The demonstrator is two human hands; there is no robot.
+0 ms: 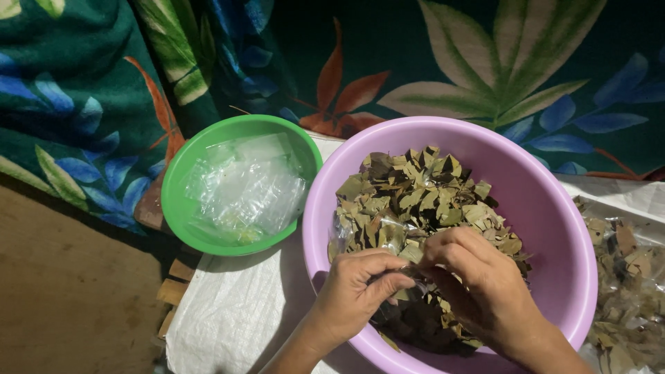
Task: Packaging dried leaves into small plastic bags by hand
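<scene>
Dried leaves (415, 197): a heap of flat, brittle pieces, olive to brown-green, many broken – they fill the middle of the pink basin (547, 201).
Clear small bag (388, 235): thin, glossy plastic, partly stuffed with leaves, lying on the heap just above the hands (its mouth is hidden between the fingers).
Left hand (360, 287): curled closed, thumb and fingers pinching the bag's edge, over the near side of the basin.
Right hand (478, 277): fingers bent and drawn together at the same spot, touching the left fingertips – whether it grips plastic or leaves cannot be told.
Green bowl (181, 208): left of the basin, holding empty clear bags (246, 190).
Surface: white woven sack (242, 305).
Right edge: filled leaf packets (627, 277).
</scene>
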